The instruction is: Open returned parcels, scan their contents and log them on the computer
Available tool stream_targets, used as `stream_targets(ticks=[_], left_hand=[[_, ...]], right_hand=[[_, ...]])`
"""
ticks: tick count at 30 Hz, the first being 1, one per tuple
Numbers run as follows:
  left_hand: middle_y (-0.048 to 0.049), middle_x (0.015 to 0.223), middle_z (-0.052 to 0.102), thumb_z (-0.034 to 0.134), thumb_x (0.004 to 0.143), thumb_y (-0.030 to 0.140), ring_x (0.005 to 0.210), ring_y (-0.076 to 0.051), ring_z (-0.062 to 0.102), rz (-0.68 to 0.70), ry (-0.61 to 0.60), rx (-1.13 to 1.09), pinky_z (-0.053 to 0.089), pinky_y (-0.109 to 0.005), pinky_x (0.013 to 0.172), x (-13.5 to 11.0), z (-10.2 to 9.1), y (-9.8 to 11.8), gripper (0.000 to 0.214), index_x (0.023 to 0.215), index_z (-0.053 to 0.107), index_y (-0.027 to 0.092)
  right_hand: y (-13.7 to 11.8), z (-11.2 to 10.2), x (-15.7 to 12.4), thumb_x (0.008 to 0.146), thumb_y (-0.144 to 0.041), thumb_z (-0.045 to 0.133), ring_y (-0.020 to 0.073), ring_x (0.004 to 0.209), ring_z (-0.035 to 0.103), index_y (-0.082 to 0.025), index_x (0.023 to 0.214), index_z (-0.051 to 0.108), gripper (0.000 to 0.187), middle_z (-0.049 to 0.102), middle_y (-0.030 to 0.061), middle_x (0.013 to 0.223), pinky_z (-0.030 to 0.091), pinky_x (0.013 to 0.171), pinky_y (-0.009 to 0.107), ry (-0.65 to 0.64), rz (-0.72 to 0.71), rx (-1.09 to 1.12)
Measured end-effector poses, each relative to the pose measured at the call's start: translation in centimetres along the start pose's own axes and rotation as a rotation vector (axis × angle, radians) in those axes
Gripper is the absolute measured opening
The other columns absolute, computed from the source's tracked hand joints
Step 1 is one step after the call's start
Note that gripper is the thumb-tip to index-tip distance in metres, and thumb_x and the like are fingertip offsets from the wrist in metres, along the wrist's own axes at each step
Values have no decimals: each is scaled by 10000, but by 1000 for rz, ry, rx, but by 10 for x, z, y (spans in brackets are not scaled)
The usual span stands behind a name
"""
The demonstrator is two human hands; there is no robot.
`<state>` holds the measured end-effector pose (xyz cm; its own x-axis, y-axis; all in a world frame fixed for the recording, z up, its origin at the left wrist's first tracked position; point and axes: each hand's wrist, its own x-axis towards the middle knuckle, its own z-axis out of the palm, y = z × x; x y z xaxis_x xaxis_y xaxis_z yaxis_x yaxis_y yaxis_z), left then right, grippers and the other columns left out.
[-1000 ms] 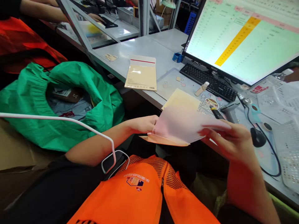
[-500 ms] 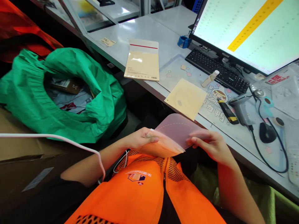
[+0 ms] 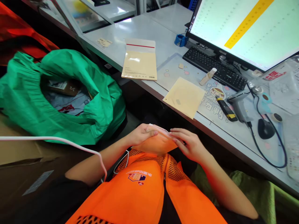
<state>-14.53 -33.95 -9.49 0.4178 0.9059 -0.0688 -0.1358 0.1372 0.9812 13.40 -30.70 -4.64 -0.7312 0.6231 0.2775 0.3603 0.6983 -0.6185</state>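
In front of my vest I hold an envelope (image 3: 156, 143) tilted, its face tinted orange. My left hand (image 3: 142, 135) grips its left end, thumb lying on the near face. The fingers of my right hand (image 3: 187, 144) are closed on the upper right edge, near the thin pale fold (image 3: 160, 127). The flap is folded at that edge and mostly out of sight. Beyond my hands, a flat cream sheet or envelope (image 3: 185, 96) lies at the desk's front edge. Left of it rests a stack of similar cream envelopes (image 3: 139, 63) with a red strip on the top flap.
A green bag (image 3: 102, 102) with parcels inside stands at left above a cardboard box (image 3: 14, 180). On the desk are a small bottle (image 3: 207, 77), a keyboard (image 3: 215, 70), a box cutter (image 3: 226, 109), a barcode scanner (image 3: 239, 105), a mouse (image 3: 266, 128) and a monitor (image 3: 245, 28).
The envelope's flap, which stood raised with its dashed line showing, is now folded over at the top edge. My right hand has moved left, closer to my left hand.
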Motion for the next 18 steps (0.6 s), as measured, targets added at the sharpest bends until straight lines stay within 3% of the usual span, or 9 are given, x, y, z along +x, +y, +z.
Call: stream_targets(ticks=[2,4,7,10,13,18], left_hand=[[-145,1268,787,683,1010,520,1258,-302,719,71,-12,59,531,-405,1149,1,-3,-4,426,1183,840,163],[-156,1266,785,673,1009,537,1263,-302,712,91,15,89,513,-414,1165,1,-6,-12,443,1153,843,154],[-156,1232,790,725,955,578,1161,-293,746,46,139,93,572,-403,1063,-3,-8,-25,496,1191,792,147],[-114,1154,793,767,912,590,1038,-255,753,-4,278,151,594,-349,941,-8,-5,-32,517,1200,727,162],[-73,1094,777,756,908,599,976,-223,732,-7,337,234,579,-308,881,-11,0,-33,493,1156,702,177],[-75,1084,764,731,908,594,933,-213,725,21,323,300,573,-289,837,-17,4,-30,483,1144,684,175]], right_hand=[[2,16,-3,1057,-237,584,261,1155,757,-238,1375,697,338,760,123,1308,657,979,410,-29,-53,-94],[4,29,-7,1049,-245,592,297,1159,756,-225,1457,653,413,739,156,1355,667,956,453,-45,-77,-175],[7,41,-14,1048,-256,590,316,1227,731,-244,1507,618,460,680,174,1453,655,991,481,-42,-65,-179],[9,46,-16,1053,-262,589,276,1260,716,-267,1524,586,471,709,139,1410,631,1053,452,25,-1,-27],[9,48,-15,1053,-248,592,248,1219,728,-258,1456,618,404,750,117,1314,621,1060,428,77,48,92],[7,48,-11,1048,-213,587,214,1143,728,-229,1218,701,205,747,113,1220,616,1002,373,31,113,261]])
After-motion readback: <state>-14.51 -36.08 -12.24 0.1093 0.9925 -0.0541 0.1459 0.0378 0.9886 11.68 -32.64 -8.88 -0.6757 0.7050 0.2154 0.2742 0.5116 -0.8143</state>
